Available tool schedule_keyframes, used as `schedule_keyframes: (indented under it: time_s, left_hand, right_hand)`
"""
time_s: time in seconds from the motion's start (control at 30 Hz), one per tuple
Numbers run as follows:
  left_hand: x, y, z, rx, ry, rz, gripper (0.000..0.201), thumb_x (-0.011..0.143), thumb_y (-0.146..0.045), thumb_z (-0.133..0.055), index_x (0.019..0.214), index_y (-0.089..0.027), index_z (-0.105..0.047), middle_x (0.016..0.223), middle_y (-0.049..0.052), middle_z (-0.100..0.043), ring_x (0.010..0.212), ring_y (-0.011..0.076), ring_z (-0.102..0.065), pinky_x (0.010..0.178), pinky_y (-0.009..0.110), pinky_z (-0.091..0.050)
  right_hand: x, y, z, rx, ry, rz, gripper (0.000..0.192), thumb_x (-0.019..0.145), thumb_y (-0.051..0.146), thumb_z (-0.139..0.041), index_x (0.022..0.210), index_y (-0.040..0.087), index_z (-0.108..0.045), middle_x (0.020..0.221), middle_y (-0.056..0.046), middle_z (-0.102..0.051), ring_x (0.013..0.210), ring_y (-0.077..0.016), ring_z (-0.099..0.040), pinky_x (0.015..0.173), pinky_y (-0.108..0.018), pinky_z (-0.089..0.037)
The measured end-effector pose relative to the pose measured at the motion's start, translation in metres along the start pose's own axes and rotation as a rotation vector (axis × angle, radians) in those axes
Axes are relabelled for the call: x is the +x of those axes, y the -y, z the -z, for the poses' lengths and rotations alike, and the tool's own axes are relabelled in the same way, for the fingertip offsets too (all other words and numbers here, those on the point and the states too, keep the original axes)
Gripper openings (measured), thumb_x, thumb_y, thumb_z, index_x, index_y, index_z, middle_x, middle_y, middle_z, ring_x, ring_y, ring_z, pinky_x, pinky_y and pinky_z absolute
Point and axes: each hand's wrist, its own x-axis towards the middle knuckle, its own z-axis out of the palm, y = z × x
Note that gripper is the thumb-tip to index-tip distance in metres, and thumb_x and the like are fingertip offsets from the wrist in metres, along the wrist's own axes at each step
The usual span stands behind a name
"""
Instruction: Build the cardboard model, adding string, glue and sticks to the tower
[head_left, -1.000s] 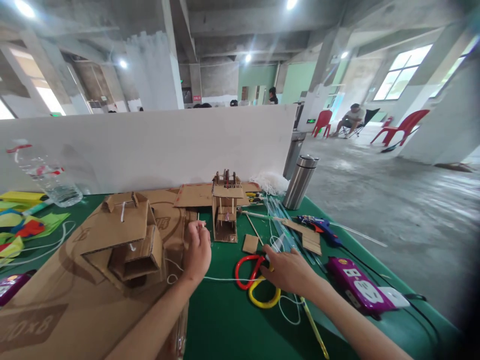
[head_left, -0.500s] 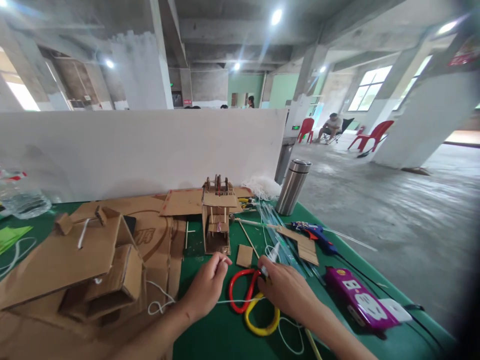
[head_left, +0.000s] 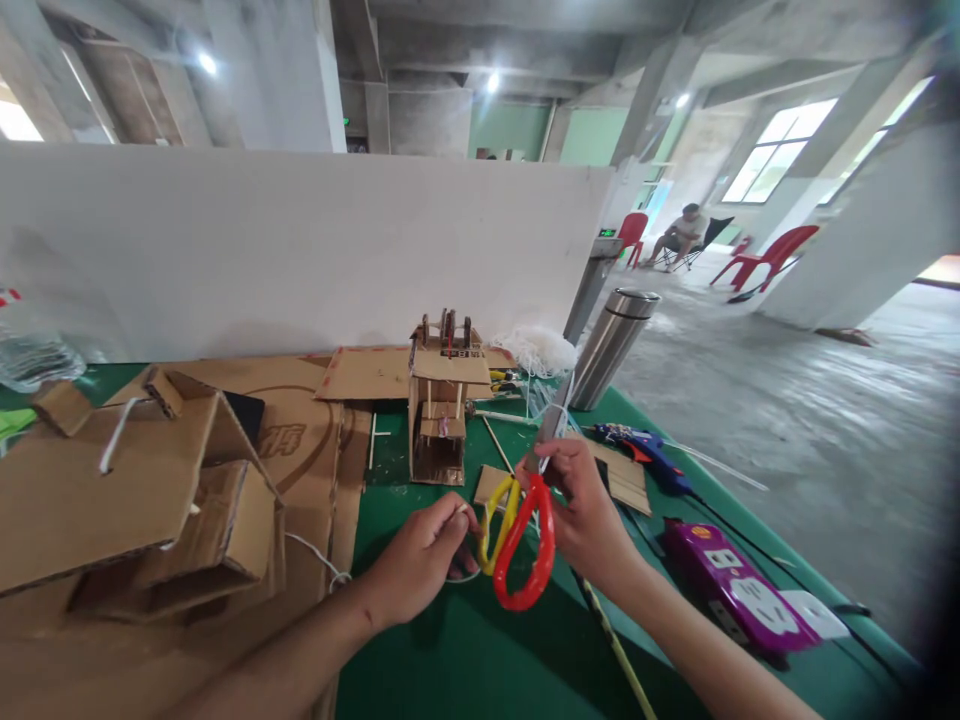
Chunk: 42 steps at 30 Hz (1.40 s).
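Green tabletop (head_left: 465, 660), R hand (head_left: 589, 510) gripping scissors (head_left: 521, 535), L hand (head_left: 420, 560) pinching white string (head_left: 319, 555), cardboard print unreadable

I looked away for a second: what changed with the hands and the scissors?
The right hand has taken the red-and-yellow scissors off the green table and lifted them, handles hanging down. The left hand moved nearer them, still pinching the white string. The cardboard model, steel flask and purple power strip stayed put.
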Motion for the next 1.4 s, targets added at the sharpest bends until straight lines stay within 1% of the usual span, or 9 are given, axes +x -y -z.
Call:
schedule_keyframes:
  time_s: [0.2, 0.3, 0.5, 0.7, 0.87, 1.0, 1.1, 1.27, 1.4]
  left_hand:
    - [-0.005, -0.003, 0.000, -0.149, 0.233, 0.146, 0.039, 0.094, -0.060, -0.036, 0.090, -0.021, -0.043, 0.105, 0.006, -0.057, 0.062, 0.0129, -0.064, 0.044, 0.022, -0.043]
    - [-0.006, -0.004, 0.002, -0.125, 0.373, 0.202, 0.032, 0.094, -0.052, -0.035, 0.087, -0.021, -0.042, 0.088, 0.002, -0.061, 0.043, 0.0071, -0.049, 0.038, 0.020, -0.031]
    - [-0.005, -0.009, 0.011, -0.032, 0.424, 0.128, 0.023, 0.082, -0.030, -0.045, 0.063, -0.018, -0.051, 0.050, -0.007, -0.032, 0.046, 0.0094, -0.029, 0.047, 0.026, -0.022]
    - [-0.011, -0.016, 0.014, -0.018, 0.481, 0.024, 0.031, 0.074, -0.027, -0.040, 0.047, -0.022, -0.029, 0.046, -0.005, -0.023, 0.046, 0.0109, -0.018, 0.050, 0.030, -0.017]
    - [-0.013, -0.017, 0.014, 0.011, 0.344, -0.072, 0.030, 0.079, -0.032, -0.038, 0.051, -0.022, -0.032, 0.054, -0.002, -0.032, 0.053, 0.0147, -0.028, 0.057, 0.031, -0.025]
    - [-0.015, -0.020, 0.013, 0.146, 0.206, -0.153, 0.030, 0.088, -0.029, -0.039, 0.059, -0.021, -0.038, 0.093, 0.005, -0.054, 0.093, 0.0222, -0.054, 0.081, 0.033, -0.039]
    - [-0.019, -0.024, 0.009, 0.298, 0.111, -0.188, 0.032, 0.093, -0.024, -0.036, 0.061, -0.021, -0.035, 0.116, 0.009, -0.053, 0.121, 0.0268, -0.048, 0.098, 0.038, -0.037]
    - [-0.022, -0.036, 0.006, 0.486, -0.255, -0.252, 0.021, 0.089, -0.020, -0.047, 0.069, -0.022, -0.041, 0.121, 0.012, -0.049, 0.127, 0.0313, -0.042, 0.105, 0.047, -0.032]
    - [-0.015, -0.048, 0.000, 0.110, -0.221, -0.127, 0.021, 0.085, -0.028, -0.057, 0.074, -0.022, -0.041, 0.118, 0.010, -0.055, 0.123, 0.0299, -0.048, 0.105, 0.047, -0.035]
  right_hand:
    - [0.024, -0.005, -0.003, 0.434, -0.125, -0.101, 0.059, 0.079, 0.026, -0.074, 0.129, 0.038, -0.045, 0.088, 0.004, -0.063, 0.070, -0.0146, -0.063, 0.060, -0.028, -0.055]
    - [0.032, -0.006, -0.001, 0.580, -0.187, -0.180, 0.073, 0.076, 0.029, -0.077, 0.138, 0.041, -0.040, 0.082, 0.005, -0.066, 0.075, -0.0176, -0.068, 0.062, -0.030, -0.058]
    - [0.042, 0.003, 0.021, 0.866, -0.189, -0.357, 0.047, 0.079, 0.030, -0.074, 0.124, 0.033, -0.060, 0.083, 0.003, -0.071, 0.071, -0.0150, -0.069, 0.058, -0.025, -0.059]
    - [0.052, 0.004, 0.054, 0.918, -0.130, -0.417, 0.044, 0.072, 0.033, -0.078, 0.114, 0.026, -0.066, 0.074, 0.004, -0.070, 0.065, -0.0128, -0.067, 0.058, -0.023, -0.058]
    - [0.050, 0.004, 0.062, 0.804, -0.116, -0.424, 0.033, 0.077, 0.038, -0.074, 0.108, 0.025, -0.068, 0.075, 0.003, -0.069, 0.064, -0.0127, -0.065, 0.056, -0.023, -0.055]
    - [0.044, 0.006, 0.054, 0.679, -0.161, -0.345, 0.032, 0.080, 0.040, -0.072, 0.109, 0.025, -0.067, 0.079, 0.000, -0.070, 0.064, -0.0151, -0.065, 0.054, -0.026, -0.054]
    - [0.040, 0.009, 0.043, 0.597, -0.221, -0.263, 0.035, 0.079, 0.041, -0.073, 0.108, 0.024, -0.068, 0.078, -0.001, -0.071, 0.064, -0.0163, -0.065, 0.052, -0.027, -0.052]
    - [0.024, 0.024, 0.026, 0.493, -0.258, -0.152, 0.030, 0.083, 0.042, -0.071, 0.108, 0.027, -0.069, 0.084, -0.002, -0.072, 0.078, -0.0181, -0.068, 0.059, -0.026, -0.053]
    - [0.007, 0.045, 0.011, 0.415, -0.260, -0.157, 0.033, 0.086, 0.044, -0.068, 0.114, 0.027, -0.063, 0.089, -0.003, -0.070, 0.082, -0.0188, -0.068, 0.064, -0.027, -0.056]
